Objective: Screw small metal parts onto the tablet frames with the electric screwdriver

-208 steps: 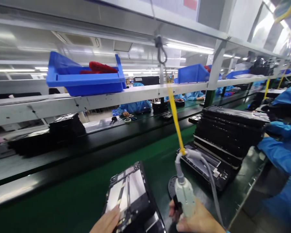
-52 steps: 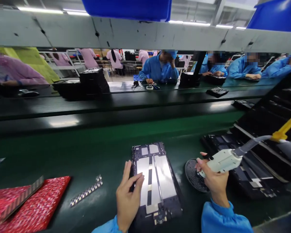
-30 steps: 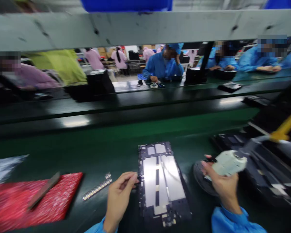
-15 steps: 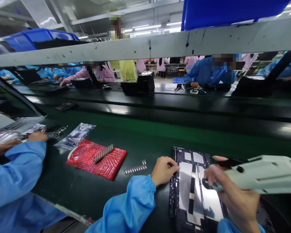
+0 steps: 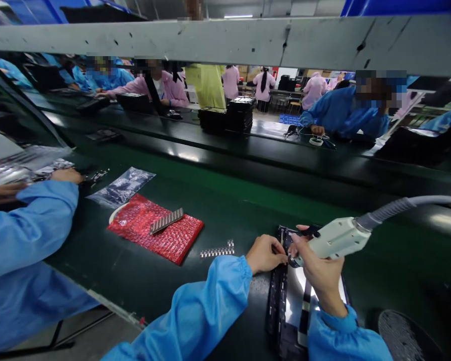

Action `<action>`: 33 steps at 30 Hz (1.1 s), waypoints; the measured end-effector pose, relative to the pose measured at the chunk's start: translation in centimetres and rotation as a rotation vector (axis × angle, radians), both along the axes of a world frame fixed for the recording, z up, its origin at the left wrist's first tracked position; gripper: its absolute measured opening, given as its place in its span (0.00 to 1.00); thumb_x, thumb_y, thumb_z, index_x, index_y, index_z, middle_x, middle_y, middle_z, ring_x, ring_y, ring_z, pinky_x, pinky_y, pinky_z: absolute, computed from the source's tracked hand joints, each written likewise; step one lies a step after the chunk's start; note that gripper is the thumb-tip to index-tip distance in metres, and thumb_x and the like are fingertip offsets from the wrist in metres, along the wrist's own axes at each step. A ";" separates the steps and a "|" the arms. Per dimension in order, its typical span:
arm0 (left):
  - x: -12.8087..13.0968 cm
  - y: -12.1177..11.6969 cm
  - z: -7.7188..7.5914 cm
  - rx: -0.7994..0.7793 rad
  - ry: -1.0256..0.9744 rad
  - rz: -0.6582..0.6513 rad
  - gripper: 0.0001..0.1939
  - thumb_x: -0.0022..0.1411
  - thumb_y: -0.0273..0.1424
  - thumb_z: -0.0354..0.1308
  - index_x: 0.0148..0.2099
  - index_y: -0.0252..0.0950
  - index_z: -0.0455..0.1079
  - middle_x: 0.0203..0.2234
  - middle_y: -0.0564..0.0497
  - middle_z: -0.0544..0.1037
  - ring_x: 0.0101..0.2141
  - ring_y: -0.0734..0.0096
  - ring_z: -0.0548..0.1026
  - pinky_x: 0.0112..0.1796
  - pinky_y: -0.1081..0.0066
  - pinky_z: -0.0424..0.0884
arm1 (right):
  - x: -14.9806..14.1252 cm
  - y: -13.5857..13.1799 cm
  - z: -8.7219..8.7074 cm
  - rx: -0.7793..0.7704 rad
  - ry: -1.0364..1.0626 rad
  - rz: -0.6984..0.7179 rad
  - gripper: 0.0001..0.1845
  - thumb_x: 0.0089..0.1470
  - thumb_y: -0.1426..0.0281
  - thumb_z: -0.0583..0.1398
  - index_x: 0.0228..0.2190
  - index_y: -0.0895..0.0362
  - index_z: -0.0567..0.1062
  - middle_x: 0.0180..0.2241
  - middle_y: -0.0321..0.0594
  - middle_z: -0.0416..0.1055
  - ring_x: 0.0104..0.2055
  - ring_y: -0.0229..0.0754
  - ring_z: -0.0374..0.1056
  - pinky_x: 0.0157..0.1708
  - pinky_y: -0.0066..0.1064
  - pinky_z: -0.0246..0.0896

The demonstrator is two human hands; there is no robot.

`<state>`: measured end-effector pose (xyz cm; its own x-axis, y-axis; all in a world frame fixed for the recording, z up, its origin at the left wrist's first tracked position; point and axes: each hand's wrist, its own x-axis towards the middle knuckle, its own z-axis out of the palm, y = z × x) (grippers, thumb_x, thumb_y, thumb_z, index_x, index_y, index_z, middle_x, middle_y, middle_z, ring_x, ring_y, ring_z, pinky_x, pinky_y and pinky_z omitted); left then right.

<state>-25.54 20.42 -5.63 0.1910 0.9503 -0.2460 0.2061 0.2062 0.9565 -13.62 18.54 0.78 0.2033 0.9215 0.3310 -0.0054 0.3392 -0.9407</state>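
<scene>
While the left hand [image 5: 265,254] pinches the frame [image 5: 285,301], the right hand [image 5: 317,268] grips the screwdriver [image 5: 332,239].

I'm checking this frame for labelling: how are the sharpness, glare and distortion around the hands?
Head view: fairly sharp at the left hand, right hand and driver; glare whitens the panel below them; overhead lights streak the belt; wide-angle bend stretches the co-worker's sleeve at the left edge; faces are pixelated.
</scene>
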 end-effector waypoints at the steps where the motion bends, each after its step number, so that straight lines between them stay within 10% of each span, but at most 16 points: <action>1: 0.0 0.1 -0.1 -0.035 -0.024 0.009 0.07 0.43 0.28 0.68 0.28 0.33 0.75 0.19 0.54 0.76 0.23 0.72 0.73 0.25 0.76 0.67 | 0.0 0.0 -0.1 -0.004 -0.007 -0.004 0.15 0.46 0.68 0.68 0.35 0.61 0.73 0.16 0.33 0.70 0.16 0.39 0.66 0.19 0.32 0.66; 33: -0.1 0.1 0.7 -0.292 -0.212 0.007 0.08 0.49 0.28 0.67 0.25 0.30 0.71 0.14 0.56 0.73 0.16 0.78 0.70 0.19 0.78 0.67 | -1.0 0.0 -1.9 -0.069 -0.131 -0.060 0.14 0.42 0.65 0.68 0.30 0.59 0.76 0.20 0.37 0.72 0.21 0.42 0.69 0.26 0.37 0.71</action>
